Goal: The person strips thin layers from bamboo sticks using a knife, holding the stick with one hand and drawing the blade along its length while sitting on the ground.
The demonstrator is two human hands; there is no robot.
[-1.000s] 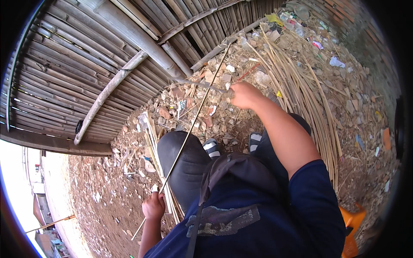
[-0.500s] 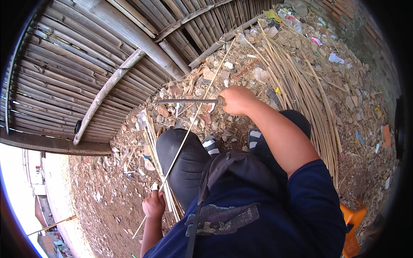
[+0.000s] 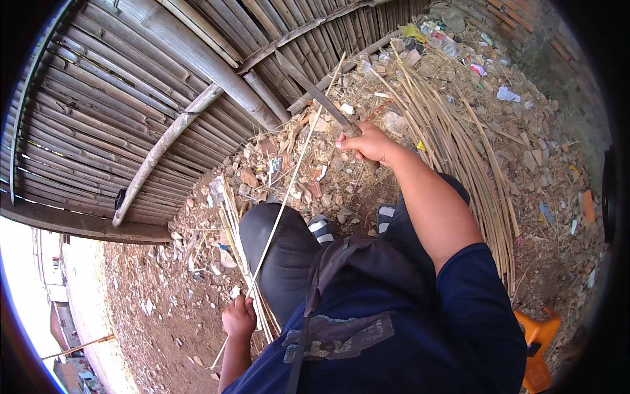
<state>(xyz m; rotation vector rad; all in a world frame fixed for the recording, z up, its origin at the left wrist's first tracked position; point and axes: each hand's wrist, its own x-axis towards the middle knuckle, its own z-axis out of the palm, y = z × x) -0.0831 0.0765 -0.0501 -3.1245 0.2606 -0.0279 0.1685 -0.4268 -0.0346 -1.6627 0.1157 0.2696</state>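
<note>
My left hand [image 3: 239, 318], low and left, is closed around the lower end of a long thin bamboo strip [image 3: 283, 200]. The strip slants up past my left knee toward the bamboo wall. Ahead of my knees, my right hand [image 3: 369, 143] grips the handle of a long-bladed knife [image 3: 318, 96]. Its dark blade points up and to the left, and its middle lies close to the strip's upper part; I cannot tell whether they touch. A small bunch of pale strips [image 3: 231, 215] lies beside my left leg, partly hidden by it.
A large bundle of bamboo strips [image 3: 462, 144] lies on the ground at my right. A bamboo slat wall [image 3: 85, 118] rises at the upper left. Rubble and litter [image 3: 453, 46] cover the ground. An orange plastic object [image 3: 538, 348] stands at the lower right.
The knife has swung from lying level across the strip to pointing up and away to the left. My left hand stays nearly in place, still holding the strip.
</note>
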